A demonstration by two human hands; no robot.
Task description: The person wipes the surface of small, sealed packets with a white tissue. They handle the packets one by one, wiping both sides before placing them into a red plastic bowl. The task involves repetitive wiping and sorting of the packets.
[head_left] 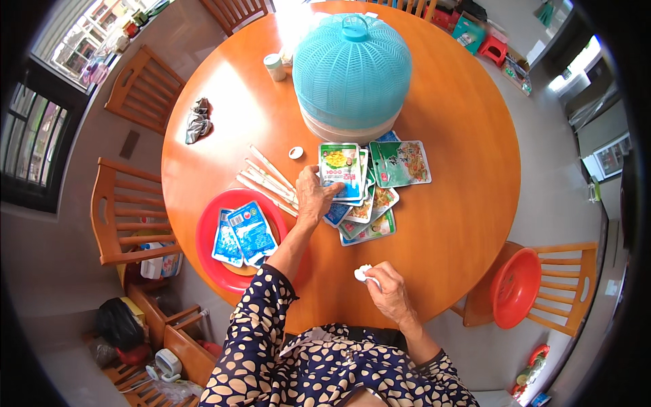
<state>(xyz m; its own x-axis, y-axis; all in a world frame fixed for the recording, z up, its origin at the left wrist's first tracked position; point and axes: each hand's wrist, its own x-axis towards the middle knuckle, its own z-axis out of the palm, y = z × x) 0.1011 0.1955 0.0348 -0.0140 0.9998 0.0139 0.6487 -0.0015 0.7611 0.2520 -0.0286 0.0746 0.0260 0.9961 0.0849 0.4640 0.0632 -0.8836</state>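
Note:
My left hand reaches over the table, its fingers closed at the left edge of a white, green and blue food packet. That packet tops a loose pile of flat food packets. Near the front edge of the table, my right hand pinches a crumpled white tissue or cloth. A green packet lies on the right of the pile. To the left, blue and white packets sit in a red basin, beside my left forearm.
A blue mesh food cover stands behind the pile on the round wooden table. Several pale sticks, a small white cap, a jar and a crumpled dark bag lie leftward. Another red basin rests on a chair.

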